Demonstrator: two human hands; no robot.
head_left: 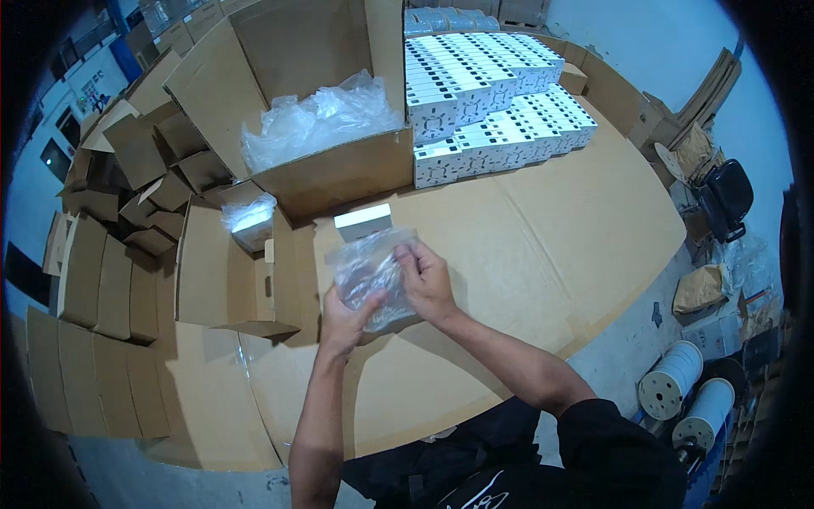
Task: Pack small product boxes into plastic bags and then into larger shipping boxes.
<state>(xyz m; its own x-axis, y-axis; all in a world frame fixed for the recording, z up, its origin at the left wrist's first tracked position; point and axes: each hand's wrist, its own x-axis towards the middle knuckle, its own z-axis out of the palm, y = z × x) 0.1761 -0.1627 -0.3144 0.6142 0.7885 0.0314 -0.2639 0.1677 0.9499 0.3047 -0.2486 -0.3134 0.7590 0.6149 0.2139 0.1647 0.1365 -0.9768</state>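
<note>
Both my hands grip a clear plastic bag (369, 270) over the cardboard-covered table. My left hand (348, 322) pinches its lower left side with the thumb on top. At its upper right my right hand (426, 280) holds the edge between thumb and fingers. Whether anything lies inside the bag I cannot tell. Just beyond the bag sits a small white box (364, 222). Left of it stands an open cardboard box (203, 271) with a plastic-wrapped white box (253, 222) in it.
A large open carton (339, 170) filled with clear plastic bags (326, 119) stands behind. Stacked white printed boxes (500, 136) occupy the table's far side. Several empty cardboard boxes (102, 356) crowd the left. Cable spools (670, 379) and a black chair (727, 199) are off the table at right.
</note>
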